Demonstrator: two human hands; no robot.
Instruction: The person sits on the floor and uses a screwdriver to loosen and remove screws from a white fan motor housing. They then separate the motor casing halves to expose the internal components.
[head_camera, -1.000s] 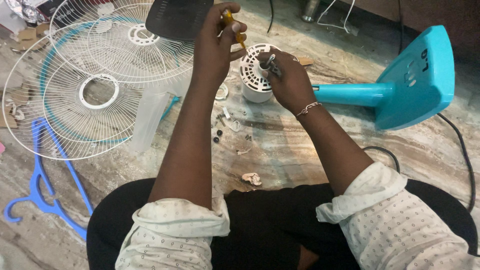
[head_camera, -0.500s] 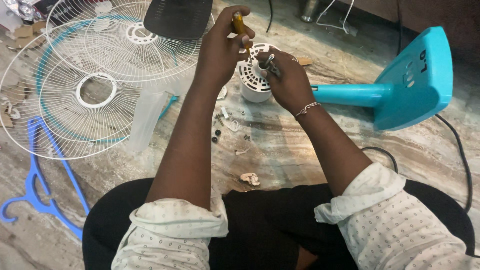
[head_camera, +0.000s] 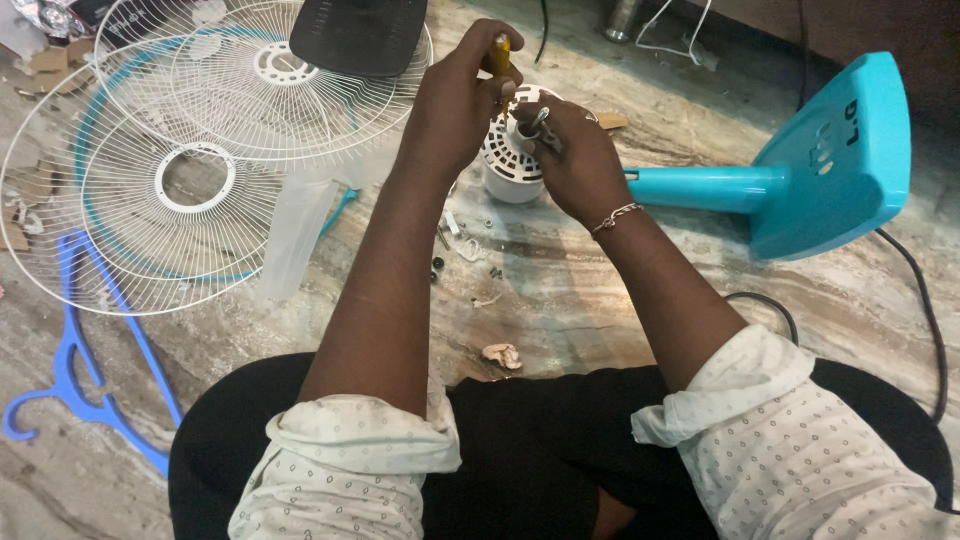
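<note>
Working on a white fan motor housing at 12 o'clock on the marble floor.
Left hand wrapped tight around a yellow-handled screwdriver; right hand pinching a small metal part over the housing. Turquoise fan stand at 2 o'clock, wire fan guards at 10, loose screws just below the housing.

Glossy turquoise plastic base; white wire metal grilles; polished stone floor.

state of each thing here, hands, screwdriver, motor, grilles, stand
left hand: gripping a yellow-handled screwdriver
right hand: holding a small metal part, on the white motor housing
fan grilles: detached, lying flat on the floor
blue fan stand: lying on its side
blue hanger: flat on the floor
</note>
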